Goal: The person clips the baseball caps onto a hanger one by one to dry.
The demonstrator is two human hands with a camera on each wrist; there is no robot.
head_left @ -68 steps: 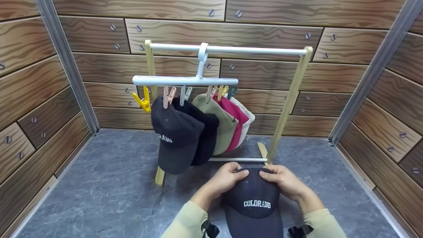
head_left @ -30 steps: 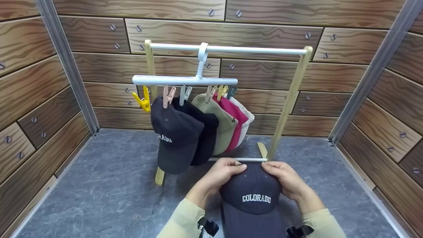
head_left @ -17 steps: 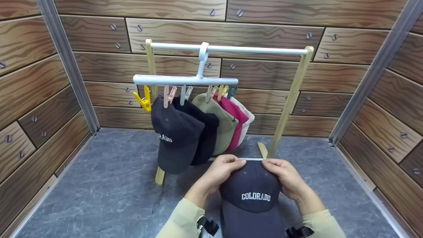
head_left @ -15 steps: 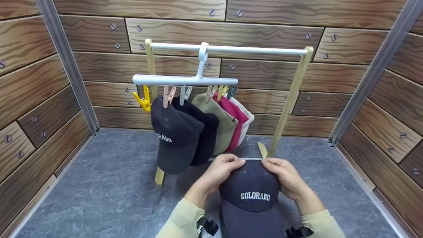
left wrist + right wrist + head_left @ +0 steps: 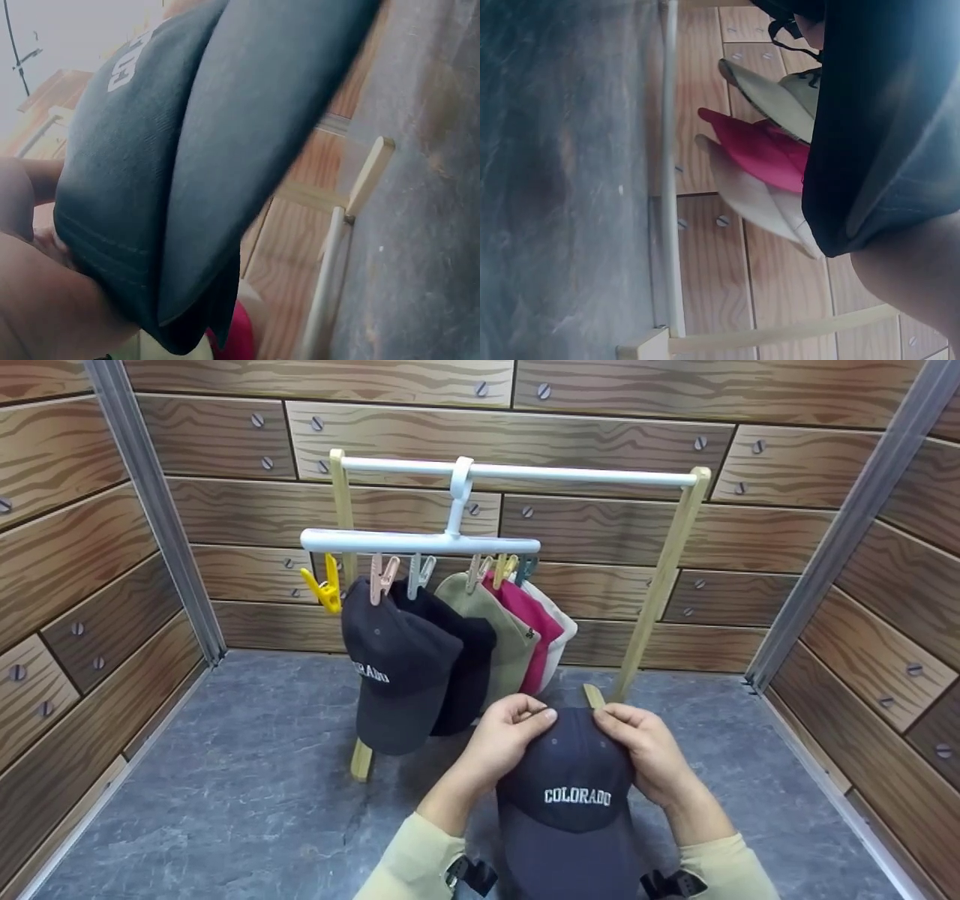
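Both hands hold a dark navy baseball cap [image 5: 574,769] with white COLORADO lettering, brim toward me. At the top left of its crown the left hand [image 5: 504,739] pinches the fabric between thumb and fingers. Opposite it, the right hand [image 5: 651,750] pinches the top right of the crown. In the left wrist view the cap's brim [image 5: 240,135] fills much of the picture. Beyond the hands, a white hanger [image 5: 420,541] carries clipped caps: a dark COLORADO cap [image 5: 397,660], a black cap [image 5: 469,660], an olive cap [image 5: 487,630], a pink cap [image 5: 536,622] and a white cap [image 5: 559,641].
The hanger hooks over the white rail [image 5: 570,474] of a wooden-legged rack [image 5: 660,577]. A yellow clip [image 5: 325,585] hangs at the hanger's left end with no cap in it. Wood-patterned walls [image 5: 600,397] enclose the grey marbled tabletop [image 5: 225,780].
Both hands have carried the held cap upward and away from me, toward the rack. It now covers the lower rail's right part. The hanging caps stay where they were.
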